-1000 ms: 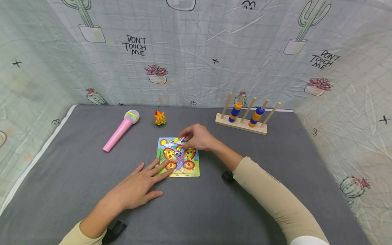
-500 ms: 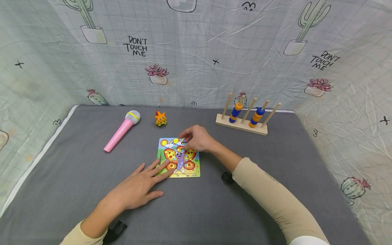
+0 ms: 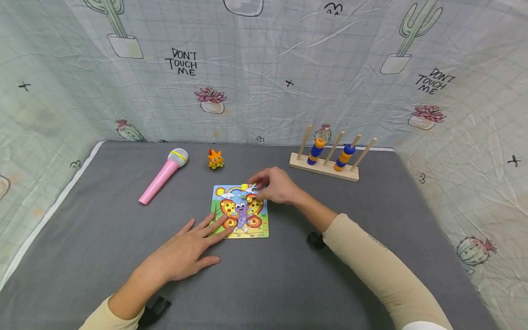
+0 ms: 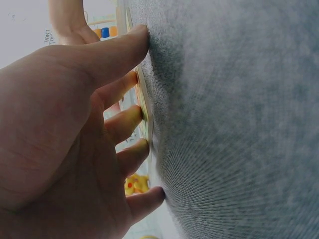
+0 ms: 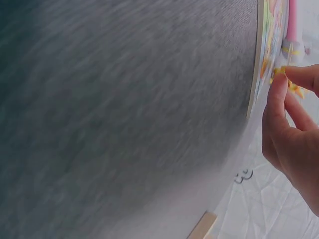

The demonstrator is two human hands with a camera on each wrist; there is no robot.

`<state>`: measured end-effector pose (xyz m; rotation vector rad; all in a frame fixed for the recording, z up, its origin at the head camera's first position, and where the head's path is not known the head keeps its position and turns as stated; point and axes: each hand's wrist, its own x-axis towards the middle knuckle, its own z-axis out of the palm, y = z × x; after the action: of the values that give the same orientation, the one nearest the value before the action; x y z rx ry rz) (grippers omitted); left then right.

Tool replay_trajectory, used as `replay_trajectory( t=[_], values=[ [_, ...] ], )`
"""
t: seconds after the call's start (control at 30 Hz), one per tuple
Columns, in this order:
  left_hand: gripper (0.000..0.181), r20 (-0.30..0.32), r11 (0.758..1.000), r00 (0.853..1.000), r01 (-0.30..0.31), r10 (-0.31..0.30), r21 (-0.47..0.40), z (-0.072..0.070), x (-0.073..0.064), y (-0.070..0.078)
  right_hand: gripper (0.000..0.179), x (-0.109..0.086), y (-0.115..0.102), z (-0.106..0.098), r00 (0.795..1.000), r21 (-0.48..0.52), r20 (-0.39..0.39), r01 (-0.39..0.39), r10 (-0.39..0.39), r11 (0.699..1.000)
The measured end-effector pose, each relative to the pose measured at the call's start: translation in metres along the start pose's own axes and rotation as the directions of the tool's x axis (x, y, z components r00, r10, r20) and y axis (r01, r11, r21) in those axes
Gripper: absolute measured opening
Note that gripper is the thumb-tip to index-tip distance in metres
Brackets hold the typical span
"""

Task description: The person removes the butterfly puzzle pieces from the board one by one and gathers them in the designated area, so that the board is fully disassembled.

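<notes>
A square butterfly jigsaw puzzle (image 3: pixel 242 212) lies on the grey table. My left hand (image 3: pixel 189 251) is spread out, palm down, its fingertips resting on the puzzle's lower left part. From the left wrist view, those fingers (image 4: pixel 124 124) reach the board's edge, with the thumb apart. At the puzzle's top right corner my right hand (image 3: pixel 277 185) pinches a puzzle piece (image 3: pixel 246 187) between thumb and fingers. That piece sits slightly above the board and pokes past its top edge; the fingers hide part of it. The right wrist view shows the pinching fingertips (image 5: pixel 277 85).
A pink toy microphone (image 3: pixel 158 181) lies at the back left. Near it stands a small orange and yellow toy figure (image 3: pixel 216 159). A wooden peg stand (image 3: pixel 323 169) with blue and orange beads is at the back right. Printed cloth (image 3: pixel 255 68) hangs behind the table.
My right hand has moved slightly right, and the puzzle piece in its fingers has come up off the board's top right corner. The left hand has stayed in place.
</notes>
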<state>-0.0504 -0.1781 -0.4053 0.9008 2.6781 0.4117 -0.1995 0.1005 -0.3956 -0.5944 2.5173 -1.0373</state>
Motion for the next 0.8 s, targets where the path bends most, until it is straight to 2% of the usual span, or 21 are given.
replay_trajectory(
  t=[0.3,0.8],
  values=[
    [0.068,-0.002,1.000,1.000,-0.008,0.007,-0.017,-0.003,-0.001,0.001,0.043,-0.016,0.022,-0.016,1.000,0.041,-0.017,0.002,-0.001,0.999],
    [0.069,-0.015,1.000,1.000,-0.012,0.012,-0.010,-0.001,-0.001,0.001,0.041,-0.037,0.045,-0.033,0.997,0.008,-0.025,-0.069,0.070,0.998]
  ],
)
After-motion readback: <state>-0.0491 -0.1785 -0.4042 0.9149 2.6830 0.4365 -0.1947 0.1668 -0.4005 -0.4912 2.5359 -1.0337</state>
